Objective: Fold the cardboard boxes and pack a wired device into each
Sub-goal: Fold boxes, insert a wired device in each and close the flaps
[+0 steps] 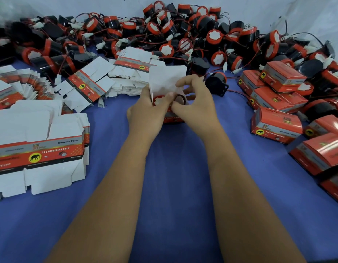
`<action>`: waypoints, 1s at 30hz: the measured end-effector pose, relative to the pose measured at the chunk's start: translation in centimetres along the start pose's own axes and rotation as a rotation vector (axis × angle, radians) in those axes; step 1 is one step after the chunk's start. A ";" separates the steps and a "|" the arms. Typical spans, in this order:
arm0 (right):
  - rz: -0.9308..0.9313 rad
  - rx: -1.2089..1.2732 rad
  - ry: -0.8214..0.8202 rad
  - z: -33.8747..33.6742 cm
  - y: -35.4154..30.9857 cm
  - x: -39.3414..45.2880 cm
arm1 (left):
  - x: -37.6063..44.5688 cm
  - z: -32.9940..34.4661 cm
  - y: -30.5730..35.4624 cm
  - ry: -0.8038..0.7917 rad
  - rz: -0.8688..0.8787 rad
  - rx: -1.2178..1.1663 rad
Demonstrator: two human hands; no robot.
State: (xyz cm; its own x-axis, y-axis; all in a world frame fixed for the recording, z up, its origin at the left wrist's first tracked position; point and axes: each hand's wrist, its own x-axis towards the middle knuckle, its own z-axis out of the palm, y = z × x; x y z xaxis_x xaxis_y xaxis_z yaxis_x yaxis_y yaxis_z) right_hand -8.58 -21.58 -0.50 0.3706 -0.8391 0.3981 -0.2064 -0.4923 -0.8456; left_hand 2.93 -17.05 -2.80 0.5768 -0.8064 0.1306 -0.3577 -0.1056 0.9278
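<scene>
Box [170,118] is gripped by left hand [145,109] at centre of counter [175,168]; device [160,100] sits inside, wire loop [180,98] pinched by right hand [194,103]. Risk: wire could be caught under open flap [167,76] if left untucked. Blue cloth-covered counter, white wall [88,4] behind.

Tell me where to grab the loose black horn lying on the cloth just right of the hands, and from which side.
Take the loose black horn by its round body, coming down from above with fingers across the curved sides. It lies apart on the blue cloth, so the barrel looks clear. Avoid its bracket at the lower right and its red wire trailing right, which could snag.
</scene>
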 end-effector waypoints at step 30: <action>0.257 0.326 -0.021 0.7 1.6 0.3 | 0.7 -0.3 -0.3 -0.017 0.096 -0.298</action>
State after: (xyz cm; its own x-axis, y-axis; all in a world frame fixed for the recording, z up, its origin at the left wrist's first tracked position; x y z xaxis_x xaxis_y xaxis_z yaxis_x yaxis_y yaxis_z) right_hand -8.12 -22.46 -1.95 0.3632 -0.9188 0.1546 0.0015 -0.1653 -0.9862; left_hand 3.65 -17.41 -2.86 0.5377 -0.8142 0.2190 -0.1778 0.1444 0.9734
